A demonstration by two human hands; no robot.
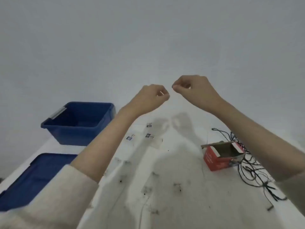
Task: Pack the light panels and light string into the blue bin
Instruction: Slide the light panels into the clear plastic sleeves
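Observation:
My left hand point(152, 96) and my right hand point(191, 87) are raised side by side above the white table, each with fingertips pinched together. A very thin, pale light string point(145, 192) with small bulbs lies spread over the table below; a faint strand rises toward my hands, which appear to pinch it. Clear flat light panels point(149, 136) with small labels lie at mid-table under my hands. The blue bin point(105, 111) stands open at the back left and looks empty.
A blue lid point(33, 179) lies at the near left, partly under my left sleeve. An open red cardboard box point(214, 160) sits at the right, with a tangle of black cable point(250, 172) beside it. A plain wall stands behind the table.

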